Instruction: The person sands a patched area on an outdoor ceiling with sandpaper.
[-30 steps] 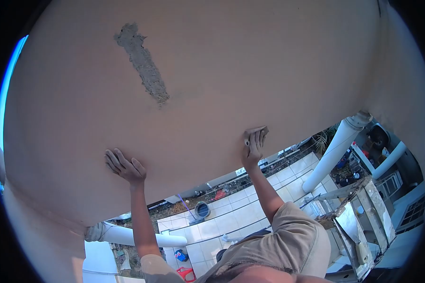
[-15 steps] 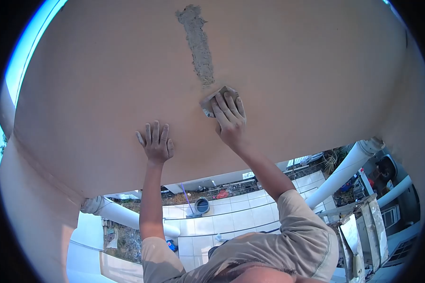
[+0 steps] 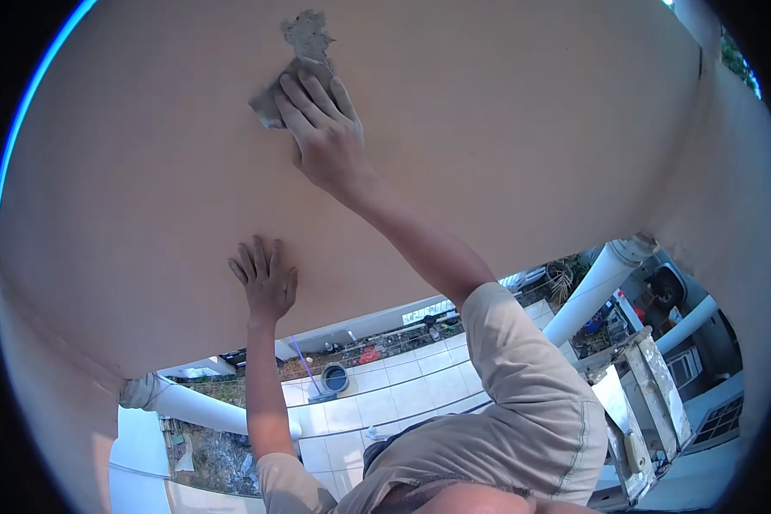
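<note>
My right hand presses a creased grey-brown sheet of sandpaper flat against the tan painted surface. Its fingers lie over the sheet, close together. Just beyond the fingertips shows the rough top of a grey filler patch; its lower part is hidden under the sheet and hand. Lower and to the left, my left hand rests on the same surface with fingers spread and nothing in it. Pale dust coats the fingers.
Below the surface's edge are white columns, a tiled floor, a dark bucket and a purple-handled broom. A worn metal frame stands at the right, near my shoulder.
My right hand has slid the sandpaper up and left, over the lower part of the grey patch. My left hand stays on the surface. The view has shifted slightly.
</note>
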`<action>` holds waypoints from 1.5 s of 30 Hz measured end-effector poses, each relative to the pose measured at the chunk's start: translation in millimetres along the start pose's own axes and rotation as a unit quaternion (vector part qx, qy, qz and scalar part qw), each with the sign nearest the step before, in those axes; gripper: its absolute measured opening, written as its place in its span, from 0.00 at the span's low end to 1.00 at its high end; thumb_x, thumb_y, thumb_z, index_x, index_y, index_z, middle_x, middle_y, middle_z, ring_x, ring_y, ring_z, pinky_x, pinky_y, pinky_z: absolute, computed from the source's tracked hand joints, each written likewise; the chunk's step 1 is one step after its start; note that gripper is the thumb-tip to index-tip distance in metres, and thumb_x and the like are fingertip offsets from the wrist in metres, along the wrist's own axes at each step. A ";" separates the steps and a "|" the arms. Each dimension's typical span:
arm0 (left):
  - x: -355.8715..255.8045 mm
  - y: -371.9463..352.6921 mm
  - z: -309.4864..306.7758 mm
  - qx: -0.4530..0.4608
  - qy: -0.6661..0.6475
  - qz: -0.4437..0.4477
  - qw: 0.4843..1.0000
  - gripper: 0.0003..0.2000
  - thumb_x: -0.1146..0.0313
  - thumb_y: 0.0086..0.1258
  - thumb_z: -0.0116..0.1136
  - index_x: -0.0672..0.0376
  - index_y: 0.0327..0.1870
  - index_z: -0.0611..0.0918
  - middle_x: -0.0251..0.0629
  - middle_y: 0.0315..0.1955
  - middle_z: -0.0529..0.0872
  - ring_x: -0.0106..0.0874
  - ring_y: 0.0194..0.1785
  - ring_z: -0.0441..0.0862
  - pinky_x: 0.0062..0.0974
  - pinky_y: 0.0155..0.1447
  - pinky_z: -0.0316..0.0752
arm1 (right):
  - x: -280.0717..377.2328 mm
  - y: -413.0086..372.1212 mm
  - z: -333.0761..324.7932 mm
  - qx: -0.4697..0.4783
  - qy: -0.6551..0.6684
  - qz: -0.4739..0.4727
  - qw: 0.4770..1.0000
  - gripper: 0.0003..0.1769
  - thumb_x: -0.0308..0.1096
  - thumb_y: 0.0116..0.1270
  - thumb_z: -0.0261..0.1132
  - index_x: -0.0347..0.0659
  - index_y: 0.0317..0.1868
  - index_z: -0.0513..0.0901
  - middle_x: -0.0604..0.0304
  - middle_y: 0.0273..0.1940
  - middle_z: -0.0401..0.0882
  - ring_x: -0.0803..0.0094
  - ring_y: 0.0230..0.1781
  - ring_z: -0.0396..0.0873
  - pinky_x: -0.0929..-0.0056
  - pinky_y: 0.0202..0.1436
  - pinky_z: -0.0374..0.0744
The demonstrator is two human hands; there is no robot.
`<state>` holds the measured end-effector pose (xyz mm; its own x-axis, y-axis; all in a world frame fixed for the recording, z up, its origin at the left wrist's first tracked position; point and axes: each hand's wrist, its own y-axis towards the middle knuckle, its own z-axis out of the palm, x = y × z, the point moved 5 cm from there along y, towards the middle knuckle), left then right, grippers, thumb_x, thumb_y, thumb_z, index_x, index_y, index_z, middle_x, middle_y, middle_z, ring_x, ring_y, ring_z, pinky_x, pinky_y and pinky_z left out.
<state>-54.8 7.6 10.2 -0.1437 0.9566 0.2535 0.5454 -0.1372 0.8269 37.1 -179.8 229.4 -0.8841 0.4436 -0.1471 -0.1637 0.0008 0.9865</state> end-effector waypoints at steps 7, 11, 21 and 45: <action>-8.6 3.2 -12.4 -0.011 -0.028 -0.036 0.999 0.32 0.52 0.72 0.53 0.50 0.75 0.64 0.49 0.77 0.54 0.53 0.81 0.39 0.61 0.77 0.26 | 12.4 -87.3 -13.7 0.091 0.050 0.033 0.994 0.20 0.27 0.62 0.62 0.42 0.57 0.83 0.59 0.63 0.78 0.62 0.69 0.70 0.51 0.76 0.59; -23.8 60.3 -46.8 -0.093 -0.060 0.017 0.994 0.32 0.56 0.72 0.52 0.56 0.75 0.63 0.47 0.76 0.57 0.51 0.80 0.44 0.58 0.78 0.27 | 35.0 -250.2 -74.2 0.269 0.279 0.206 0.899 0.21 0.25 0.66 0.62 0.40 0.61 0.79 0.51 0.64 0.76 0.58 0.68 0.73 0.55 0.71 0.67; -125.2 222.0 -51.5 -0.152 -0.023 -0.052 0.987 0.30 0.47 0.73 0.49 0.41 0.75 0.64 0.31 0.77 0.57 0.40 0.80 0.50 0.64 0.77 0.34 | -3.2 -301.2 -175.9 0.327 0.211 0.474 0.790 0.13 0.26 0.74 0.58 0.30 0.54 0.81 0.59 0.29 0.82 0.85 0.32 0.70 0.80 0.36 0.73; -80.7 -46.2 51.0 -0.169 0.000 -0.172 0.970 0.34 0.41 0.73 0.43 0.54 0.74 0.67 0.54 0.74 0.60 0.46 0.80 0.47 0.66 0.75 0.30 | -56.6 -293.6 -162.8 -0.093 0.326 0.626 0.702 0.14 0.38 0.77 0.58 0.33 0.44 0.81 0.61 0.39 0.80 0.77 0.40 0.78 0.77 0.42 0.76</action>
<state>-26.3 -50.1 -74.0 -0.2693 0.9607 -0.0672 0.1623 0.1140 0.9801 64.0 -351.1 -63.7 -0.3882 -0.5132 0.7655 0.9201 -0.1685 0.3536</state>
